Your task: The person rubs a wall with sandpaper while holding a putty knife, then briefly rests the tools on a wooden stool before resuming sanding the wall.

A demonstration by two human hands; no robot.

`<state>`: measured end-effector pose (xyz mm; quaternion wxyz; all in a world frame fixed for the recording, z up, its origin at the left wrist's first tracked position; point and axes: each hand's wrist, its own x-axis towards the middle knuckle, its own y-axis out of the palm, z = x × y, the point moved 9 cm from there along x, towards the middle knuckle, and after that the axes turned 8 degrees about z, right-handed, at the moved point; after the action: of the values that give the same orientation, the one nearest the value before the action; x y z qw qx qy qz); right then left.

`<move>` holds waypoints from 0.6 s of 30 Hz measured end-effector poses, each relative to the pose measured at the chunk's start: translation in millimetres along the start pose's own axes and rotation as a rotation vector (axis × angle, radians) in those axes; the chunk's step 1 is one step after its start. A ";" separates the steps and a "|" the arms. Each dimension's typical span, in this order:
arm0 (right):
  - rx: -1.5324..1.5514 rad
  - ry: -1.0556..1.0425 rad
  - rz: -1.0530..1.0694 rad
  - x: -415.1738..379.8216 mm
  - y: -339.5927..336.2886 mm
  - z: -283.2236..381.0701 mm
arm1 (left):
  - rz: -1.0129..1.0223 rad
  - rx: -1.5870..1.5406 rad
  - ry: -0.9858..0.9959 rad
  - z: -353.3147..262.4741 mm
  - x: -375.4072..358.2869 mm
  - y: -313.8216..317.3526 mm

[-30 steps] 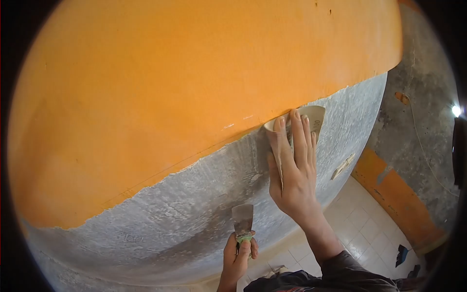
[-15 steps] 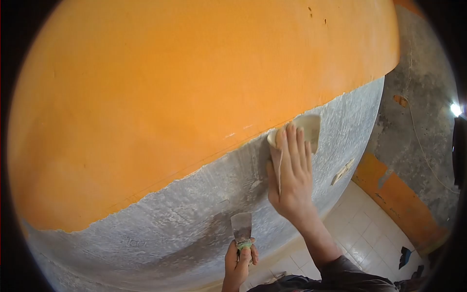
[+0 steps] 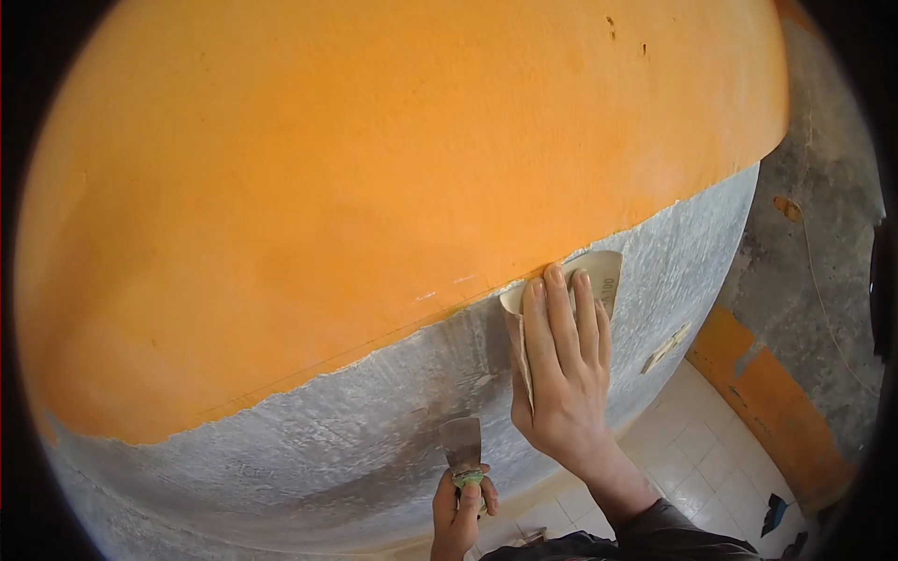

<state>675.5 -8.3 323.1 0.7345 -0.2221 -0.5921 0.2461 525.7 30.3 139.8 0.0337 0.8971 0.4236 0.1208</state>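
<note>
My right hand [image 3: 566, 374] presses a sheet of sandpaper [image 3: 599, 274] flat against the wall, fingers stretched over it and the thumb side behind its folded left edge. The sheet is pale on its back, with "100" printed near its right side. It lies on the rough grey part of the wall [image 3: 393, 388], just under the ragged edge of the orange paint [image 3: 327, 206]. Lower down, my left hand [image 3: 461, 505] grips a putty knife [image 3: 461, 444] by its green handle, blade pointing up and apart from the wall as far as I can see.
A socket plate [image 3: 665, 348] is set in the grey wall to the right. Beyond the corner stands another grey wall [image 3: 804, 271] with a thin cable and an orange strip below. Pale floor tiles [image 3: 692, 449] and a dark blue object [image 3: 774, 514] show at lower right.
My right hand and the sandpaper sit slightly lower in view. The view itself has shifted a little, and my left hand still holds the putty knife in nearly the same spot.
</note>
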 end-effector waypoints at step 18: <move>-0.051 -0.024 -0.017 -4.8 0.3 -13.6 | 0.002 -0.013 0.017 8.1 11.1 9.5</move>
<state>687.9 -11.5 316.6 0.7234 -0.2329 -0.6088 0.2274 541.6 33.1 135.6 0.0355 0.8963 0.4222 0.1312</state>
